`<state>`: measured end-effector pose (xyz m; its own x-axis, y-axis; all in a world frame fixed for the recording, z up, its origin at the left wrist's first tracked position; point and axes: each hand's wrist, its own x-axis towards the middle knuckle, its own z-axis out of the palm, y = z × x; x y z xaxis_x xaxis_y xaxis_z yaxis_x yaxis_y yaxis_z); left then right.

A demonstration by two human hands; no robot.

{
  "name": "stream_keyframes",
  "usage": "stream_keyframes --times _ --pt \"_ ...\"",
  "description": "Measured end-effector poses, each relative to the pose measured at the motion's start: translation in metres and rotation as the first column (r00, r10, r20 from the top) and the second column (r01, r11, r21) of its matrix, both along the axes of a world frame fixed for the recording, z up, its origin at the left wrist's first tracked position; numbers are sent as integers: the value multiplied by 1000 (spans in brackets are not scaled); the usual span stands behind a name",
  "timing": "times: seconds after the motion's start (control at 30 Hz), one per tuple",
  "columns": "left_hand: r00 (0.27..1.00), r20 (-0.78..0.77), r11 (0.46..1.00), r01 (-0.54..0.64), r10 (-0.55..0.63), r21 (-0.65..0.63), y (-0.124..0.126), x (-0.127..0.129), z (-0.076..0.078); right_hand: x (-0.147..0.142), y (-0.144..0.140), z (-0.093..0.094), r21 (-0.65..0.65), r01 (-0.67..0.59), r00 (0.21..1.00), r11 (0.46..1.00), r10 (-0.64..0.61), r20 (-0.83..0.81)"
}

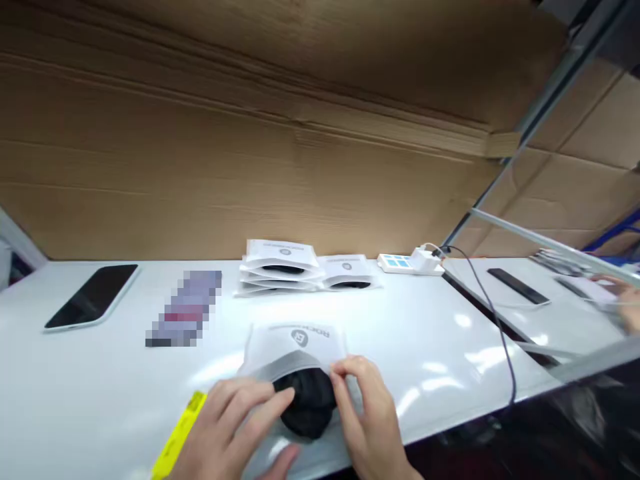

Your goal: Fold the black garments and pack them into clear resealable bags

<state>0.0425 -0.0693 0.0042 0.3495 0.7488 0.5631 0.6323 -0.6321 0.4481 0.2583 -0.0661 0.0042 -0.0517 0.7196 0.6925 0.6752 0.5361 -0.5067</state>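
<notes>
A white pouch (285,348) with a grey printed logo lies on the white table, its mouth towards me. A folded, soft-looking black item (310,403) sits partly inside the mouth and sticks out at the front. My right hand (367,417) pinches the pouch's right edge between thumb and index finger, beside the black item. From the left, my left hand (235,423) reaches over with fingers stretched out and thumb apart, the fingertips touching the black item. What lies under the left palm is hidden.
Behind stand a stack of similar filled pouches (280,267) and another pouch (350,273). A power strip (400,263) with a plugged-in charger is right of them. Left are a phone (93,297) and a pixelated object (187,310). A yellow strip (179,435) is beside my left hand. Another person's hand (629,303) appears far right.
</notes>
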Motion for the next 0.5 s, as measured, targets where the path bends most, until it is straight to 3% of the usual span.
stream_keyframes --times 0.07,0.1,0.2,0.3,0.4,0.5 --pt "995 -98 968 27 -3 250 8 10 8 -2 0 0 -4 -28 1000 1000 28 7" --pt "987 -158 956 54 -8 289 13 14 12 -1 0 0 -6 -41 999 999 41 17" --pt "939 -337 974 134 -65 184 26 22 17 3 -1 -1 -29 -101 992 994 103 70" --pt "875 -475 989 134 -92 55 35 21 13 10 -3 -3 -59 -173 972 983 180 154" --pt "837 -542 989 134 -76 67 41 16 4 15 -4 -4 -82 -217 952 973 229 203" --pt "845 -534 978 143 -40 154 46 13 -5 19 -5 -5 -101 -251 938 963 268 222"
